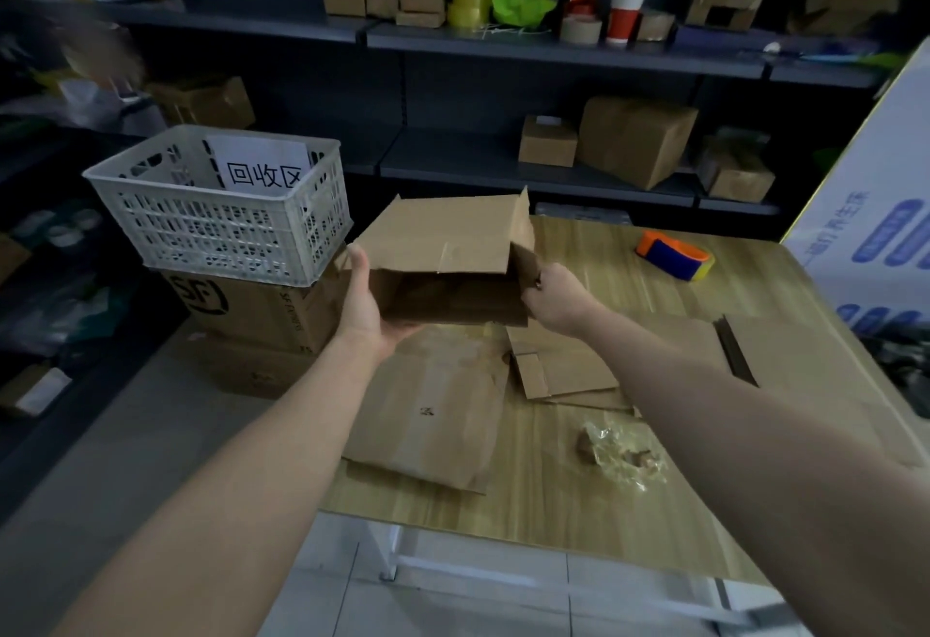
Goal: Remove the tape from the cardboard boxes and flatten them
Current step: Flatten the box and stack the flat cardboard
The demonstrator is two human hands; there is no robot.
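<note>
I hold a brown cardboard box (443,244) above the far left part of the wooden table (629,500). Its top flap is raised and the open side faces me. My left hand (365,304) grips its left bottom corner from underneath. My right hand (556,296) pinches the box's right edge. Flattened cardboard (428,415) lies on the table under the box, with smaller flat pieces (563,369) to its right. A crumpled wad of removed clear tape (621,452) lies on the table near my right forearm.
A white plastic basket (221,206) with a paper sign stands on stacked boxes (261,314) left of the table. An orange and blue tape dispenser (674,254) sits at the table's far right. A large white box (875,213) stands to the right. Dark shelves (553,47) hold boxes and tape rolls.
</note>
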